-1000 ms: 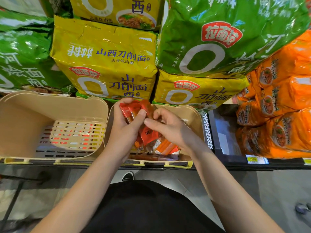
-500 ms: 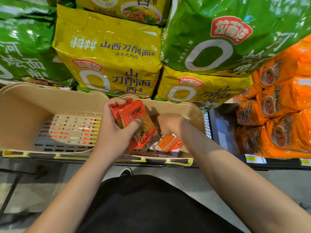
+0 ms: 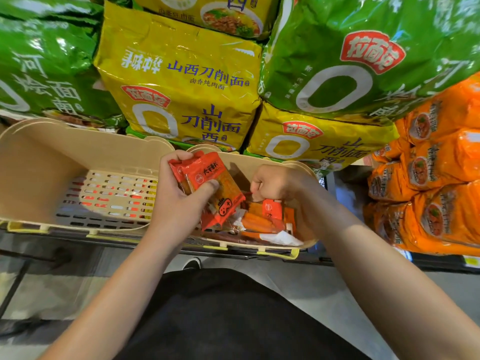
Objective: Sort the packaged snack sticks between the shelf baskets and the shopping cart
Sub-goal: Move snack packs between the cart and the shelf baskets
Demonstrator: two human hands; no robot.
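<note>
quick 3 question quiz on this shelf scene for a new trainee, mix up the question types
1. True or false: the left hand holds red snack packets.
2. Which basket has snack packets lying in it? A) the left basket B) the right basket
3. Fill in: the right hand reaches down into the ____ basket, fingers curled on a packet.

Key: 1 true; 2 B; 3 right
</note>
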